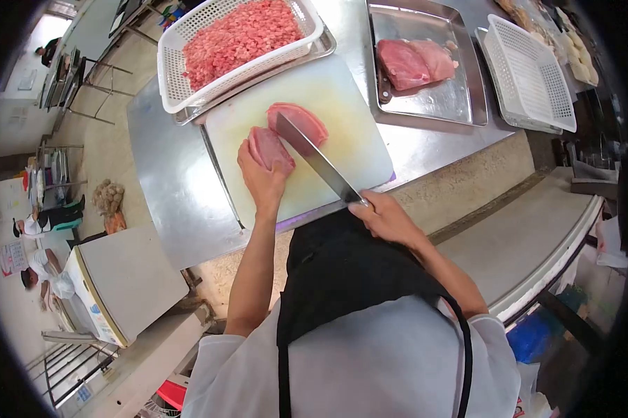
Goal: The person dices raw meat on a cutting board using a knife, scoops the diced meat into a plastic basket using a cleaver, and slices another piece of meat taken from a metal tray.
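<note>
On the white cutting board [349, 90], my left hand [262, 177] is wrapped round a piece of pink meat [271, 148]. My right hand [384, 216] grips the handle of a large knife [321, 166]. The blade points up and to the left, its tip between the held piece and the sliced meat [303, 120] beside it. That slice lies flat, just right of the held piece, and the blade covers part of it. My fingertips on the left are partly hidden behind the meat.
Ground meat [241, 38] fills a white basket [171, 87] behind the board. At the back right, a metal tray [425, 103] holds larger meat pieces [415, 63] and a brown handle [384, 89]. A white basket [533, 76] stands farther right. Several people are at the far left.
</note>
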